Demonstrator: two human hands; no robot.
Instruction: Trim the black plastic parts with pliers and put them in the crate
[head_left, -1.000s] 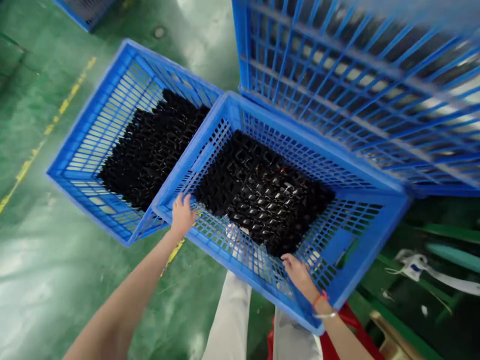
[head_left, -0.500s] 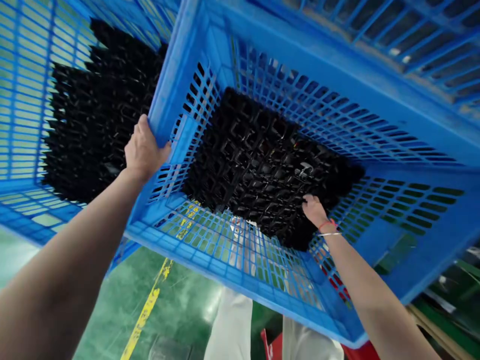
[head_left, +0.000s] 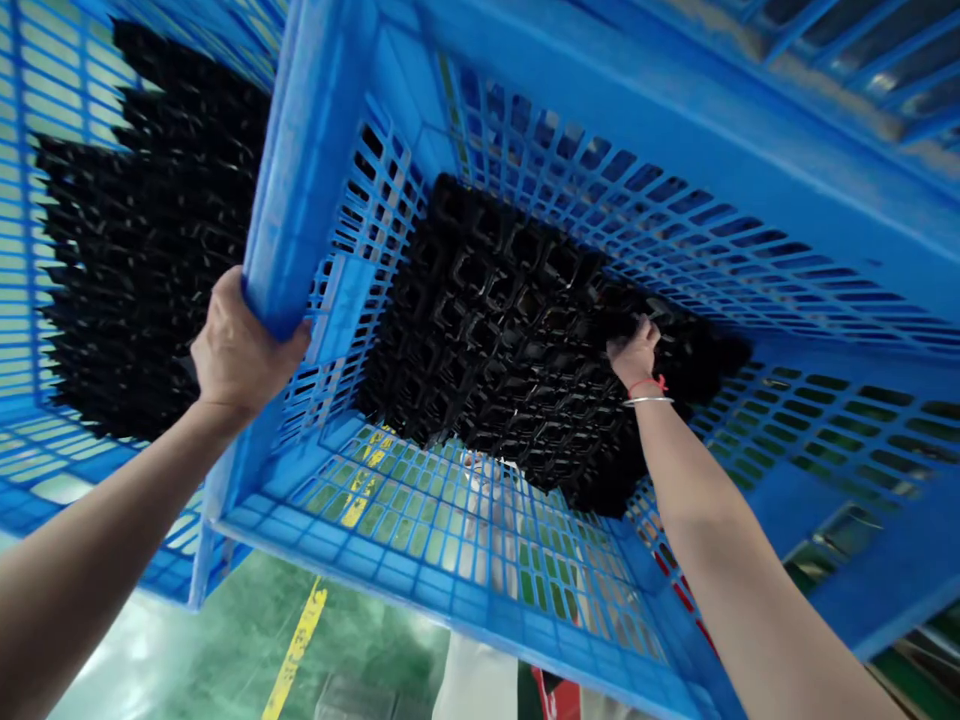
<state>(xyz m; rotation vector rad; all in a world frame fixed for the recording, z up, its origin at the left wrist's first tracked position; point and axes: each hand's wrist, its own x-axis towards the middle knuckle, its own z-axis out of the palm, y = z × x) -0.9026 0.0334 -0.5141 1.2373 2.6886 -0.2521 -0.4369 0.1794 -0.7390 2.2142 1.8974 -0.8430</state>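
Observation:
My left hand [head_left: 244, 350] is wrapped over the left rim of a deep blue plastic crate [head_left: 300, 170], thumb on its inner side. Inside that crate lie rows of black moulded plastic parts [head_left: 495, 330] with squarish open frames, packed closely together. Down in the crate, toward its right side, my right hand [head_left: 636, 352] has its fingers curled at the parts. A dark, blurred black part shows against its fingertips; its exact shape is hard to make out. A red string and a pale bangle circle the right wrist.
To the left stands another blue crate [head_left: 30, 250] holding stacked black parts [head_left: 150, 240]. More blue crate lattice [head_left: 847, 60] rises at the upper right. Below are a green floor [head_left: 375, 610] with a yellow line [head_left: 296, 645], pale trouser legs [head_left: 476, 680] and a red object [head_left: 559, 690].
My right hand has moved from the near right of the parts up toward the far wall of the crate. My left hand stays on the rim. The view has shifted slightly.

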